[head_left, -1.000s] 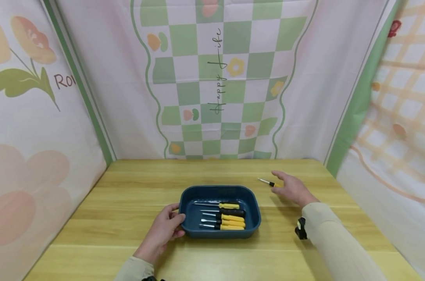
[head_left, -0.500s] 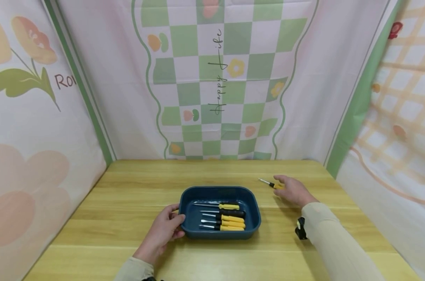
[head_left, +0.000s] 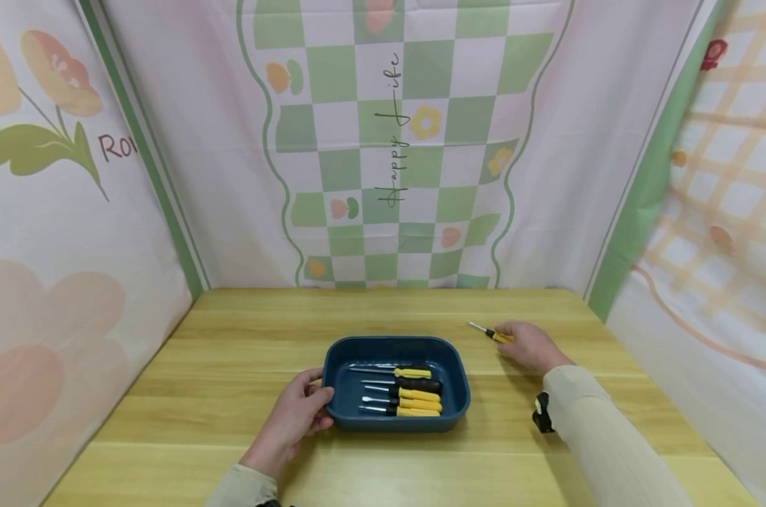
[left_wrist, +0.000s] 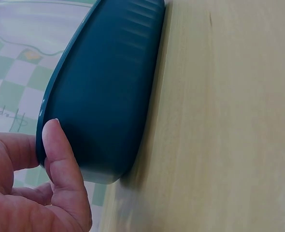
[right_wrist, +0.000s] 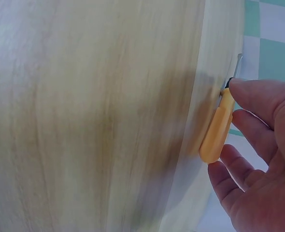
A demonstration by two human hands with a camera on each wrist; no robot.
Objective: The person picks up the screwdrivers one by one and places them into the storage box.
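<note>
My left hand (head_left: pixel 296 410) pinches the left end of a dark blue plastic box (head_left: pixel 396 424), thumb on one side of its wall and fingers on the other. Inside the box lie several screwdrivers (head_left: pixel 419 396), most with yellow handles and some with black ones, blades pointing left. To the right of the box, my right hand (head_left: pixel 530 345) pinches a yellow-handled screwdriver (right_wrist: pixel 216 128) with a black collar. In the right wrist view, the thumb (right_wrist: pixel 258 94) is at the collar and the fingers line the handle. Its blade points to the far left, close over the tabletop.
A wood-grain table (head_left: pixel 243 352) lies under everything. Printed cloth hangs behind it as a backdrop (head_left: pixel 389 176), with more cloth on the left (head_left: pixel 53 232) and right (head_left: pixel 706 246). A black strap device (head_left: pixel 543 413) sits on the right wrist.
The right thumb and fingers have drawn together onto the yellow screwdriver's handle; earlier they were spread around it. The screwdriver has shifted very slightly. The left hand and box stay put.
</note>
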